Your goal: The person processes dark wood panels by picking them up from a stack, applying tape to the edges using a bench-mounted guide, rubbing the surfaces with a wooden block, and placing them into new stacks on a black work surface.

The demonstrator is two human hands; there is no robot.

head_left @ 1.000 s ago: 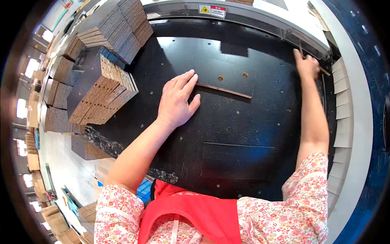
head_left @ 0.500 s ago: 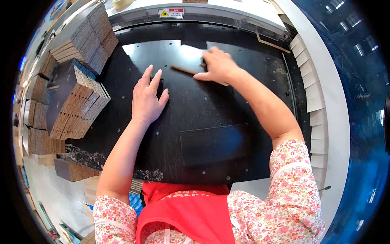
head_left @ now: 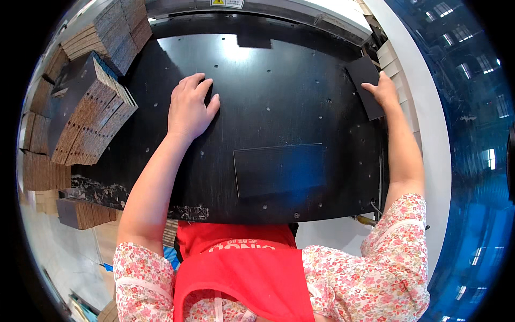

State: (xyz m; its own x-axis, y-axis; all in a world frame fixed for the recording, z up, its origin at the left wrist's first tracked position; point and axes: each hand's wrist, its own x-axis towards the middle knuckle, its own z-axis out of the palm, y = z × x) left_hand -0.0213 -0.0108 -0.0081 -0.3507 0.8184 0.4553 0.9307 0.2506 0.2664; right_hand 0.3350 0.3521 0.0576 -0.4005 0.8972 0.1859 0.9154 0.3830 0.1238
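A thin black rectangular board piece [head_left: 366, 86] is grasped by the right hand [head_left: 384, 91]; the left hand [head_left: 189, 110] is laid flat, released, on the large black perforated work plate [head_left: 279, 96].

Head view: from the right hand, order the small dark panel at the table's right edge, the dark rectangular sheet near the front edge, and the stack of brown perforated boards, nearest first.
1. Small dark panel: under the right hand, at the table's right edge.
2. Dark rectangular sheet: table centre, toward the front edge.
3. Stack of brown perforated boards: far left, beyond the left hand.
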